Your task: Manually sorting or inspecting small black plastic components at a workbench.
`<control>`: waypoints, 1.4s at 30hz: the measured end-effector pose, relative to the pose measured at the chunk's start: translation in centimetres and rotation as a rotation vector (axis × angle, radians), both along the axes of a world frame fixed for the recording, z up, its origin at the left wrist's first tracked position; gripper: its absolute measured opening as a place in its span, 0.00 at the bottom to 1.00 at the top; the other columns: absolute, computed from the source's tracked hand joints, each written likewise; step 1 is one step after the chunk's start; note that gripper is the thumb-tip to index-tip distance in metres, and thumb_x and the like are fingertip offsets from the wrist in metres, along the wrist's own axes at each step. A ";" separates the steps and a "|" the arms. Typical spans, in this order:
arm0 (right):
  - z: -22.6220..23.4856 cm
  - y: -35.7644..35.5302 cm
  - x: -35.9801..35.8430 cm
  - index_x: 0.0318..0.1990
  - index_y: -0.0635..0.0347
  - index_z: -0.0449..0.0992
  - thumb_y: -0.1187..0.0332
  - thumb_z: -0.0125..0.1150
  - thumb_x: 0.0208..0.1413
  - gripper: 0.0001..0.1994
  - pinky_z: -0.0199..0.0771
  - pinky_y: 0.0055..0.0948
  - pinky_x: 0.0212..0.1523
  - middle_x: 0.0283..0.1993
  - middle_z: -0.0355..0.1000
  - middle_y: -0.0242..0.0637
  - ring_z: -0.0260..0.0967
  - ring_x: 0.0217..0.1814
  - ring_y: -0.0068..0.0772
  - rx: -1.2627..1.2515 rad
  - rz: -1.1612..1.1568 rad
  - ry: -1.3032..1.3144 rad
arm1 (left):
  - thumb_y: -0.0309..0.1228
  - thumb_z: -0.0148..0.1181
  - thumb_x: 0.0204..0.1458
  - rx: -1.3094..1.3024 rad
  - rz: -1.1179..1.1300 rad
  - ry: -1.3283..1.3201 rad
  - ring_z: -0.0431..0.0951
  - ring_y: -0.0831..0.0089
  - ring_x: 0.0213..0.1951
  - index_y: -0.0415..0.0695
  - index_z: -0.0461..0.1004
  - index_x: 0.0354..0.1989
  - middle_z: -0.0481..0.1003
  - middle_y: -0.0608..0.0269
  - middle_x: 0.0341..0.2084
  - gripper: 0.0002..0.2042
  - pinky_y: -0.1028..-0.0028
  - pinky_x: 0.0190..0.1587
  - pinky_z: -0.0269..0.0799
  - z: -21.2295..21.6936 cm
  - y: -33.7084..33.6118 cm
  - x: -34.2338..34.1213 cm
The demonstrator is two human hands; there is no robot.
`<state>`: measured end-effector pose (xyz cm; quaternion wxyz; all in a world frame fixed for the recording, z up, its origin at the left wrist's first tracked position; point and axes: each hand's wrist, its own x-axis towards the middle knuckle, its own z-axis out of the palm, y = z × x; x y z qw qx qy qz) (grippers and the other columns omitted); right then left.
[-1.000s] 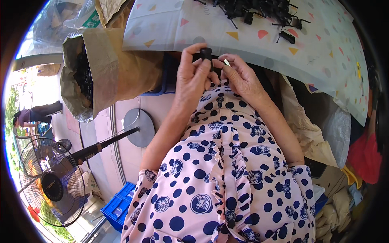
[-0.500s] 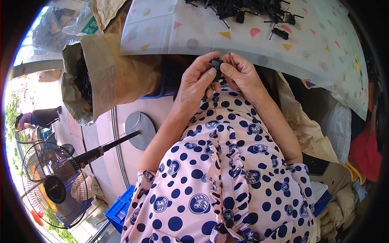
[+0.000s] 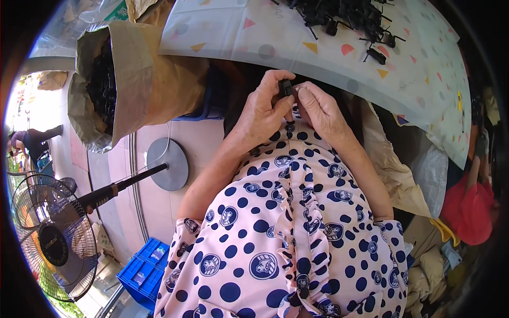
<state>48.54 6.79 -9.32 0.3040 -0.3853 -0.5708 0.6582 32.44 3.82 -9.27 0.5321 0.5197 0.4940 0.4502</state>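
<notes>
A small black plastic part sits pinched between the thumb and fingers of my left hand. Close beside it, my right hand has its thumb and fingers pressed together. What the right fingers hold, if anything, is hidden. Both hands are in front of my body, just off the near edge of the table. On the tabletop lies a heap of similar black parts, some with thin pins sticking out. One loose black part rests at the near side of the heap.
A paper bag full of black pieces stands open at the left. Beyond it are a fan with a round base and a blue crate. Crumpled brown paper hangs at the right, near a red cloth.
The black part has turned in my left fingers. A thin brownish piece that stuck up from my right fingers no longer shows. The whole view has shifted slightly.
</notes>
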 end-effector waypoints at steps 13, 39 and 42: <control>-0.9 0.2 -0.8 0.40 0.60 0.68 0.70 0.45 0.64 0.05 0.58 0.16 0.24 0.23 0.59 0.24 0.55 0.24 0.13 0.196 0.043 -0.100 | 0.17 0.52 0.51 0.101 0.095 0.192 0.68 0.72 0.22 0.42 0.63 0.44 0.69 0.57 0.21 0.13 0.75 0.26 0.66 -1.1 -0.5 0.5; -3.2 13.2 17.9 0.56 0.55 0.67 0.64 0.51 0.61 0.17 0.66 0.34 0.37 0.44 0.73 0.42 0.70 0.36 0.38 0.616 -0.266 -1.006 | 0.35 0.58 0.47 0.074 0.797 1.252 0.78 0.56 0.37 0.42 0.67 0.50 0.75 0.49 0.35 0.21 0.61 0.46 0.70 7.1 5.4 -34.1; -3.1 12.8 20.4 0.55 0.61 0.67 0.63 0.50 0.62 0.17 0.64 0.31 0.36 0.41 0.72 0.35 0.67 0.35 0.29 0.467 -0.225 -0.879 | 0.37 0.57 0.48 0.425 0.895 1.351 0.75 0.53 0.43 0.43 0.67 0.50 0.76 0.49 0.35 0.21 0.60 0.48 0.68 7.8 5.9 -31.5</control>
